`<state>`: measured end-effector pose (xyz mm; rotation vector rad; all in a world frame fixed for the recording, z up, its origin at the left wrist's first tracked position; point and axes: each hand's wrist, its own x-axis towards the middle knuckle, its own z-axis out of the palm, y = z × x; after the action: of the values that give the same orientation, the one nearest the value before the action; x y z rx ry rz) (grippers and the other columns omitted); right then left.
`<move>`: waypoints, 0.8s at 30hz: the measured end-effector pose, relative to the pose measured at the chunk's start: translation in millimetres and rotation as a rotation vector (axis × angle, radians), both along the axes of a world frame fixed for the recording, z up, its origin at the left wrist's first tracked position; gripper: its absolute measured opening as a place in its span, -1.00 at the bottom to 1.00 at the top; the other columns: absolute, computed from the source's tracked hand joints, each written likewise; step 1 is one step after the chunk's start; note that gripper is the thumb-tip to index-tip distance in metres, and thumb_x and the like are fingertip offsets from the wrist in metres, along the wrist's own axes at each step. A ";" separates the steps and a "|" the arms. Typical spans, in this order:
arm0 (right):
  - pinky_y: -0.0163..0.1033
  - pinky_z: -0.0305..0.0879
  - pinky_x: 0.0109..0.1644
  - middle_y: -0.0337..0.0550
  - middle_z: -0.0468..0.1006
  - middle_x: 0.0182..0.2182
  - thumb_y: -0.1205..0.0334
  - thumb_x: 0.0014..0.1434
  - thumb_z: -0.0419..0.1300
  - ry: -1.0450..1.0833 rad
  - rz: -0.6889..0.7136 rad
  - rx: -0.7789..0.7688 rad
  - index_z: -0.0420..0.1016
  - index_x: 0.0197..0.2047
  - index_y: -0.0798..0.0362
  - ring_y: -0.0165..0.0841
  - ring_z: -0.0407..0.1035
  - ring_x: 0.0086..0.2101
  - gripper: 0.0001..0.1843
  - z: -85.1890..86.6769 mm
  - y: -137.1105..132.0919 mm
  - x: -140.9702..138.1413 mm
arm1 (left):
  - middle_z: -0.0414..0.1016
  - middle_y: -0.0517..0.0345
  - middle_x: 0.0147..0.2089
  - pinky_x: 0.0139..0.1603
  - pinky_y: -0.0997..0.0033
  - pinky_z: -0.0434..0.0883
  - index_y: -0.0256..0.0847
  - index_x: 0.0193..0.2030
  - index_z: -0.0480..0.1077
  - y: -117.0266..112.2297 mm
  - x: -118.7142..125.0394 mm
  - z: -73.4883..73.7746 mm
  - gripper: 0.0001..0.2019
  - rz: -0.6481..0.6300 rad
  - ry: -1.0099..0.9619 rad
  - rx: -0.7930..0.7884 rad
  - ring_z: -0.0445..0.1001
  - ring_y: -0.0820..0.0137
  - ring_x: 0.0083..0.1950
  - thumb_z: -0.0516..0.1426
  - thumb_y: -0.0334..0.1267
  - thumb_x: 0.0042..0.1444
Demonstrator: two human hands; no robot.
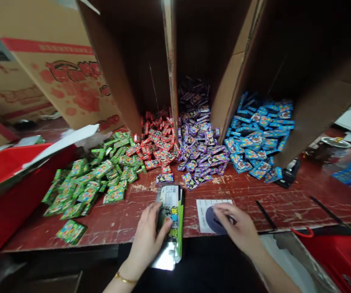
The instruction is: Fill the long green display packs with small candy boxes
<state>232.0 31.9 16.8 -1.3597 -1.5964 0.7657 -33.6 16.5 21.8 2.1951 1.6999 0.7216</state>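
My left hand (148, 234) lies on a small stack of flat black-and-green printed packets (171, 196), thumb across the front and fingers along the left side. The stack's shiny lower end sticks out past the table's front edge. My right hand (239, 228) is at a dark round disc (212, 219), its fingers pressed together over the disc's upper right. Whether something small is pinched there is hidden. Under the disc lies a white printed paper (202, 205). Just beyond the packet stack is a small purple box (164, 178).
Heaps of small green (86, 191), red (160, 142), purple (204, 152) and blue boxes (261, 142) spread from upright cardboard dividers (233, 77). A red bin (13, 162) stands left. Black strips (266, 215) lie right, near a red container (337, 256).
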 end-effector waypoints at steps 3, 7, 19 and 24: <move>-0.26 0.31 -0.10 -0.10 0.50 -0.22 0.25 0.19 0.06 -0.191 0.308 -0.002 0.45 -0.22 0.04 -0.32 0.39 -0.20 -0.84 10.9 37.9 -67.9 | -0.07 -0.14 0.35 0.27 -0.09 -0.03 -0.14 0.26 -0.06 -19.0 -15.1 -23.2 -0.37 0.014 0.052 -0.036 -0.09 0.10 0.35 0.09 -0.07 0.11; -0.22 0.29 -0.13 -0.07 0.51 -0.27 0.28 -0.12 0.35 -0.366 0.356 -0.081 0.49 -0.24 0.13 -0.22 0.37 -0.20 -0.69 18.1 110.0 -140.7 | -0.30 -0.16 0.40 0.29 -0.09 -0.10 -0.15 0.33 -0.26 -20.6 -11.2 -47.5 -0.25 0.059 -0.010 -0.046 -0.23 0.12 0.37 0.09 -0.11 0.10; -0.38 0.11 -0.51 -0.42 0.18 -0.78 0.11 -0.54 0.48 -0.592 0.565 -0.385 0.28 -0.79 0.10 -0.45 0.18 -0.59 -0.57 47.5 164.4 -166.8 | -0.17 -0.33 0.37 0.28 -0.09 -0.03 -0.31 0.34 -0.38 -20.5 -11.9 -62.4 -0.09 0.100 -0.072 0.039 -0.17 0.06 0.36 0.16 -0.17 0.04; -0.39 0.09 -0.54 -0.39 0.25 -0.74 0.17 -0.36 0.42 -0.460 0.631 -0.374 0.41 -0.68 0.14 -0.48 0.16 -0.62 -0.70 73.7 135.0 -146.9 | -0.02 -0.33 0.33 0.22 -0.16 0.10 -0.27 0.33 -0.44 -21.1 -14.3 -44.2 -0.08 0.086 0.042 0.160 -0.03 0.06 0.33 0.17 -0.26 0.05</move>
<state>85.1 166.9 90.4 -1.3563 -2.3966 1.2346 -47.9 -4.7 -22.3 2.2688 1.8249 0.8673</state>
